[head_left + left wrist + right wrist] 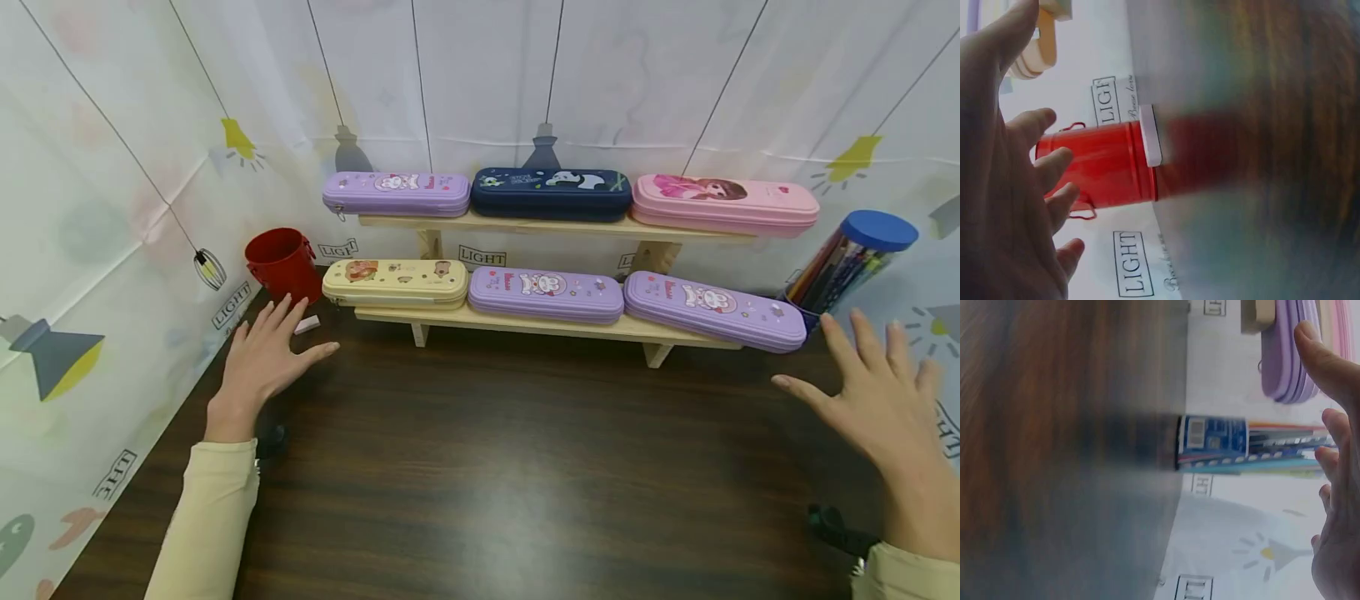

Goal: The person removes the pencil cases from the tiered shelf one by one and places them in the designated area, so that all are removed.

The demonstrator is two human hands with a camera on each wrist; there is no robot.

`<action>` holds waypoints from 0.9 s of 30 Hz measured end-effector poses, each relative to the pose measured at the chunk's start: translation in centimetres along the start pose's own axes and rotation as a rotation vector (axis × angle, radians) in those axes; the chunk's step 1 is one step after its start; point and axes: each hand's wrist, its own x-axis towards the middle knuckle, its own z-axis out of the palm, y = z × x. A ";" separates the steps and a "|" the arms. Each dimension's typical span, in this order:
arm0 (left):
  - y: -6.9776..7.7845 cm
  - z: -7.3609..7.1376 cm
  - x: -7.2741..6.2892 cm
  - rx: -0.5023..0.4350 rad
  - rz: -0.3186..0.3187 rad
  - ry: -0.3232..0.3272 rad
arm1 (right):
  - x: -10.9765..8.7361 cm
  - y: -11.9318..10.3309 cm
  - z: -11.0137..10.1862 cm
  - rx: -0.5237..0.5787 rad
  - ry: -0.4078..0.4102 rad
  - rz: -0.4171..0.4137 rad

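Observation:
My left hand [262,360] hovers with spread fingers in front of a small red bucket [288,279]. Beside that bucket lies a white eraser-like block [307,325], also seen in the left wrist view. On the right, my other hand [879,398] is held up with its fingers apart and grips nothing. Nearest to it are a clear tube of colored pens [832,271] with a blue lid [879,230] and a purple pencil case [712,310] at the lower shelf's right end. In the right wrist view the tube's blue label [1213,436] shows.
A two-tier wooden shelf [525,325] bears a yellow case [393,282] and a purple case [546,294] below. Above are a purple case [397,193], a navy panda case [551,193] and a pink case [723,202]. Printed fabric walls [487,83] enclose the dark wooden table [465,450].

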 end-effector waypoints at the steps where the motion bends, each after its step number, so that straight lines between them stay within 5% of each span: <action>1: 0.1 0.1 0.1 -0.007 -0.003 -0.005 | 0.1 -0.2 -0.1 0.004 0.002 -0.007; 15: 2.2 1.4 1.5 -0.151 -0.021 -0.072 | 2.4 -4.2 -0.9 0.024 0.039 -0.112; 27: 4.8 2.1 2.4 -0.466 -0.113 -0.193 | 3.9 -6.8 -0.9 0.088 0.073 -0.220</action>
